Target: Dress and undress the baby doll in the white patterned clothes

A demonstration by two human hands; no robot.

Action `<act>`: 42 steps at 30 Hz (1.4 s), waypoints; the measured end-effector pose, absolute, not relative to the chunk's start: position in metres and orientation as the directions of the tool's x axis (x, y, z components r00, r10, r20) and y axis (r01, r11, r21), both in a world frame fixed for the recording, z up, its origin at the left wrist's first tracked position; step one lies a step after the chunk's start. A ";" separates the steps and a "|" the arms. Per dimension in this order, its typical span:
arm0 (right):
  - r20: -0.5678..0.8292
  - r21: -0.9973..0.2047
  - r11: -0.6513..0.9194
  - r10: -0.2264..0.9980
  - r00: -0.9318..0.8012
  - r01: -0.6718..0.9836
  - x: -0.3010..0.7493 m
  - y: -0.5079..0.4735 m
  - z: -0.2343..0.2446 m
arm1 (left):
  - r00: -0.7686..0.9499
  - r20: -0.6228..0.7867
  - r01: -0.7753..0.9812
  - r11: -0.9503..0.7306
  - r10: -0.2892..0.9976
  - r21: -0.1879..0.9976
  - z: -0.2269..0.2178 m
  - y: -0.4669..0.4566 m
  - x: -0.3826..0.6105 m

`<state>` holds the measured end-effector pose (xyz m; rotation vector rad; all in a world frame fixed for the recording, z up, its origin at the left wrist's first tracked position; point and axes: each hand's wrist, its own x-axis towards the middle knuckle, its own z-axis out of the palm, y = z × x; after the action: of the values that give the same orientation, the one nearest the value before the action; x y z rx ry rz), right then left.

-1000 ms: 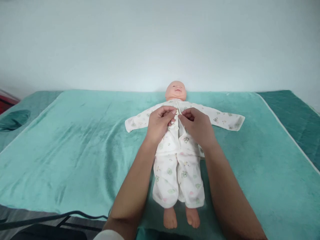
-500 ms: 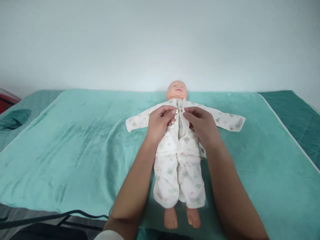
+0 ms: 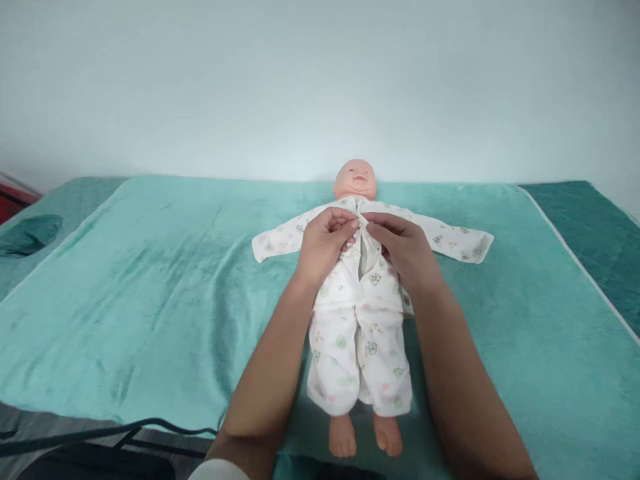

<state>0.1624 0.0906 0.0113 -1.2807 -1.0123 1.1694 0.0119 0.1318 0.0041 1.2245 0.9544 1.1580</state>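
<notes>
A baby doll (image 3: 355, 178) lies on its back on a teal blanket (image 3: 150, 280), head toward the wall, bare feet toward me. It wears a white printed shirt (image 3: 450, 235) and matching trousers (image 3: 357, 360). My left hand (image 3: 323, 245) pinches the left edge of the shirt's front opening at the chest. My right hand (image 3: 403, 250) pinches the right edge beside it. The thumbs and fingertips of both hands nearly meet just below the doll's neck. The shirt front gapes slightly open below my fingers.
A darker green cover (image 3: 585, 233) shows at the blanket's right and left sides. A black cable (image 3: 100, 430) runs along the near left edge. A pale wall (image 3: 320, 87) stands behind the bed. Something red (image 3: 13, 200) sits at far left.
Both hands stay at the doll's chest. The shirt's two front edges parted a little half a second ago, and my fingertips have now come together again higher up near the collar.
</notes>
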 end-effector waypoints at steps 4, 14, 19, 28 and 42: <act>-0.063 -0.997 -0.058 0.989 0.131 -0.044 0.163 0.091 0.011 | 0.198 0.067 -0.144 -0.039 0.978 0.989 0.005 0.132 0.013; 0.031 -0.987 0.026 0.999 0.027 0.155 0.160 0.089 0.016 | 0.223 0.055 -0.163 -0.018 0.973 0.986 0.007 0.130 0.015; 0.034 -0.980 0.028 0.999 0.027 0.199 0.161 0.089 0.016 | 0.245 0.027 -0.238 0.033 0.969 0.971 0.007 0.131 0.013; 0.030 -0.972 0.023 0.999 0.028 0.232 0.162 0.089 0.016 | 0.312 0.024 -0.250 0.057 0.950 0.967 0.003 0.138 0.004; 0.237 -0.967 0.173 0.875 0.422 0.185 0.161 0.096 0.005 | 0.153 0.447 0.364 -0.471 0.881 0.804 -0.009 0.158 0.008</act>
<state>0.1611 0.0965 0.0048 -1.3329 -1.0557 0.6478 0.0084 0.1576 -0.0092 1.9142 1.1818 1.2973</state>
